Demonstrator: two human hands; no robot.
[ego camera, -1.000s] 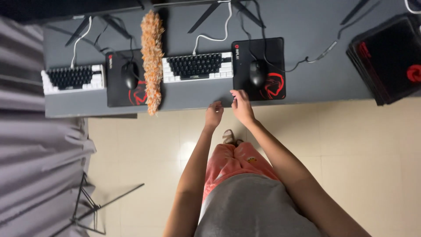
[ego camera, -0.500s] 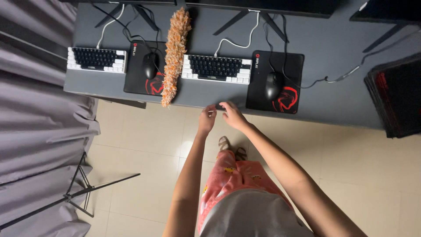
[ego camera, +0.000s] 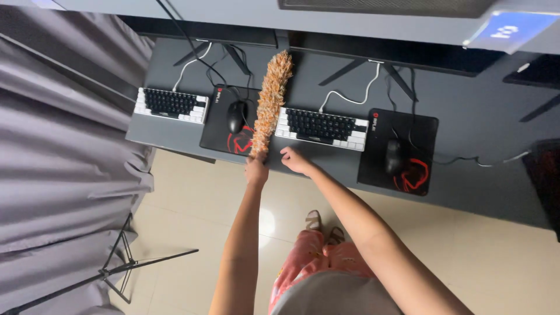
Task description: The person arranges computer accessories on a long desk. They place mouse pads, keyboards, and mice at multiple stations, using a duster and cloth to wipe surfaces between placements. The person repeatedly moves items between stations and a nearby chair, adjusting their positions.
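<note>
— Two hands were at the desk edge; which held the duster?

— The left hand gripped its near end. The long, fluffy orange duster ran straight away from that hand, between the black mouse and the keyboard. The right hand lay open beside it.

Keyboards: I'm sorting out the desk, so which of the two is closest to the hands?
The keyboard right of the orange duster, just beyond the right hand. The other keyboard lies far left, near the curtain.
</note>
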